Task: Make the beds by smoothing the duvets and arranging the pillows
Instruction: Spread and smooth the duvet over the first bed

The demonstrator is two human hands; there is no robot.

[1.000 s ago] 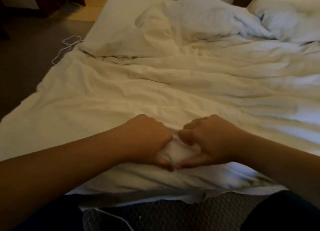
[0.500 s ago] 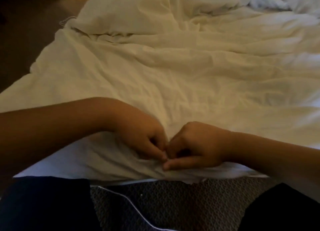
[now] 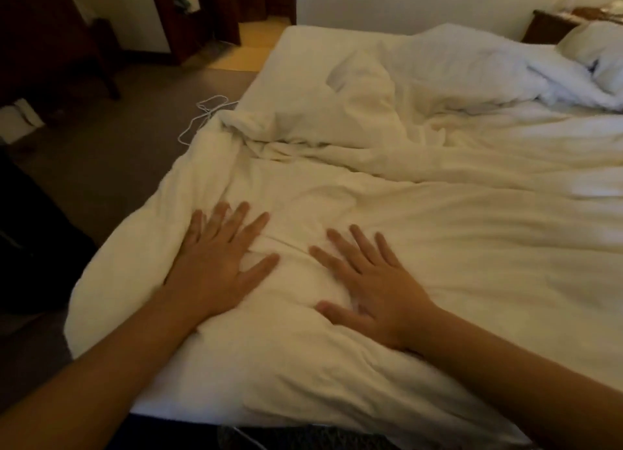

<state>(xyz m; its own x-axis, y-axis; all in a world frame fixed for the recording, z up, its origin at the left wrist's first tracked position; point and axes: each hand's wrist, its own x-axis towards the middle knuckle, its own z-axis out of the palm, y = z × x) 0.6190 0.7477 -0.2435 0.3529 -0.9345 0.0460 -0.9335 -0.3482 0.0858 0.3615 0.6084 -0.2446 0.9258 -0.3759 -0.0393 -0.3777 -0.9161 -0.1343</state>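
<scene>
I press my left hand [image 3: 215,267] and right hand [image 3: 374,281] flat, fingers spread, gripping nothing, on the duvet [image 3: 337,348] to smooth it; rumpled folds remain toward 12 o'clock

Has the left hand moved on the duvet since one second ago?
Yes. The left hand then gripped the duvet near its front edge, touching the right hand. Now it lies flat, farther up from that edge and apart from the right hand.

A bedroom: rumpled white bed [image 3: 438,213], nightstand [image 3: 549,24], carpet [image 3: 111,152].
</scene>
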